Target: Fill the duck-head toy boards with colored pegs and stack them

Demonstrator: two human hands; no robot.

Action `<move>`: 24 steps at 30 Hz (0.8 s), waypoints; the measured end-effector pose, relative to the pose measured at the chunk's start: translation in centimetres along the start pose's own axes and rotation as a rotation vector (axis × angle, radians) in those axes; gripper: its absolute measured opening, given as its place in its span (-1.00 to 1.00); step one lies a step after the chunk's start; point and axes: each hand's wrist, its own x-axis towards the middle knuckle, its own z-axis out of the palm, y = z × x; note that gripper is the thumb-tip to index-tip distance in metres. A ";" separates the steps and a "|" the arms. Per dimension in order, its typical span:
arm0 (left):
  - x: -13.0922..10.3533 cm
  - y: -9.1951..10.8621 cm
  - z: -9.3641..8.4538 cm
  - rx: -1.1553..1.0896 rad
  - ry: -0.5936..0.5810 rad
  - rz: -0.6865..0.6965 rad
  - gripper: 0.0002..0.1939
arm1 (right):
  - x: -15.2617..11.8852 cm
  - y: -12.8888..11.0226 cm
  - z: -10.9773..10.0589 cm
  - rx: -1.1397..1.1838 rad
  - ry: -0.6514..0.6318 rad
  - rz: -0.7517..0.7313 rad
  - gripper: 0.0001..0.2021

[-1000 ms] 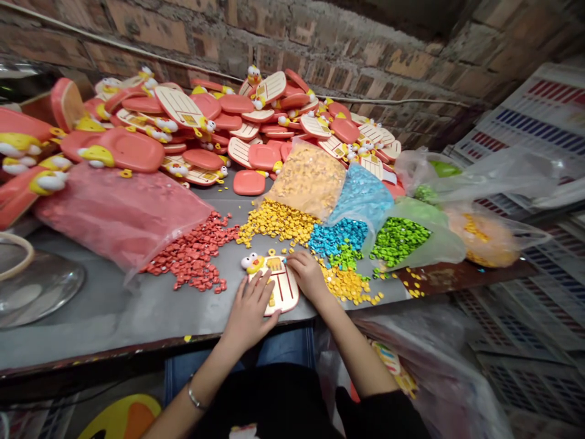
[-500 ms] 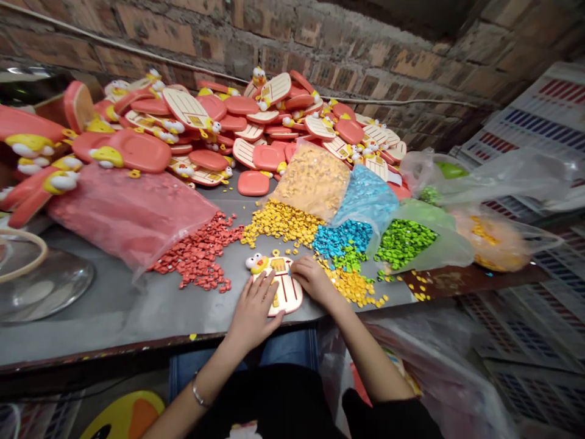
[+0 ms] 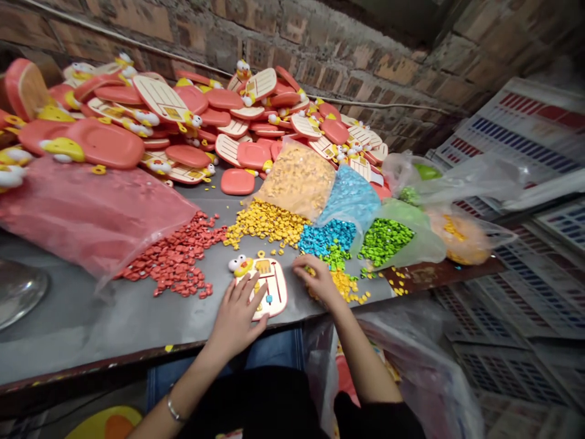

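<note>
A cream toy board [image 3: 276, 283] with a red rim, dark slots and a yellow duck head with bulging white eyes lies at the table's front edge. My left hand [image 3: 237, 311] rests flat over its left side, fingers spread, hiding part of the board. One small blue piece [image 3: 269, 299] sits in a slot, and a few yellow pieces show by my left fingers. Off the board's right side is my right hand [image 3: 317, 280], its fingers loosely bent and apart from the thumb, with nothing visible between them. It hovers beside a heap of small yellow pieces [image 3: 346, 285].
Spilled heaps of red pieces [image 3: 176, 259], yellow, blue pieces [image 3: 326, 236] and green pieces [image 3: 386, 241] surround the board, beside their plastic bags. A large pile of red-backed toy boards [image 3: 219, 119] leans toward the brick wall [image 3: 292, 30]. A clear bag [image 3: 411, 360] hangs below the table.
My right hand has drawn back rightward from the board. A blue piece now shows on the board. The camera view has shifted, moving the scene leftward; my left hand stays on the board.
</note>
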 end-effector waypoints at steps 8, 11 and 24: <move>-0.1 0.1 -0.3 -0.038 -0.012 0.022 -0.62 | 2.0 5.6 -0.4 -0.531 0.064 0.127 -0.78; -0.2 0.0 -0.2 -0.063 -0.013 0.040 -0.66 | 1.8 4.8 -0.2 -0.396 0.124 0.084 -0.83; -0.1 -0.2 0.0 -0.059 -0.023 0.061 -0.71 | 2.6 0.1 4.4 -0.132 0.025 -0.157 -0.87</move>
